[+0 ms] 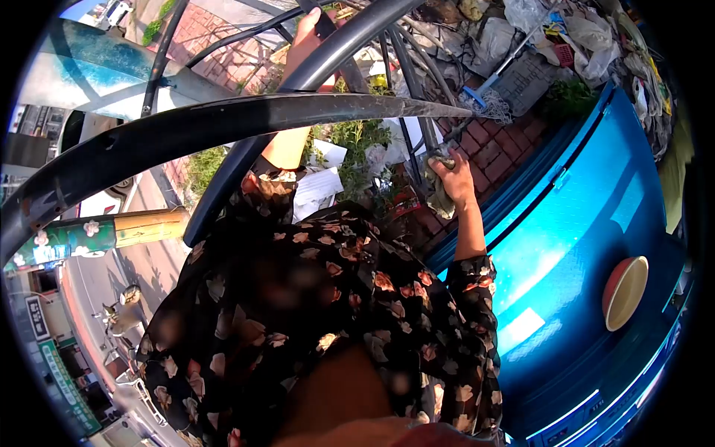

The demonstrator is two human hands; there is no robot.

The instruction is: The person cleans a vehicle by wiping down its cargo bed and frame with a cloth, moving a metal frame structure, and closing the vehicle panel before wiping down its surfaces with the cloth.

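Observation:
My left hand point(300, 46) reaches to the top centre and grips a dark part of a black metal frame point(350, 41); a thick tube hides some of its fingers. Lower and to the right, my right hand point(456, 179) is closed around a crumpled, dirty grey-green cloth point(439, 200). The cloth lies against a thin upright bar of the frame. A curved black bar point(149, 145) with a worn, tapering end crosses the view in front of both arms.
A big blue container point(566, 246) with a round bowl point(625, 293) on it fills the right. Trash and plastic bags point(596, 45) lie at the top right, near a blue-headed mop point(474, 95). Papers point(319, 190) and weeds cover brick paving. A painted post point(112, 235) and a street are left.

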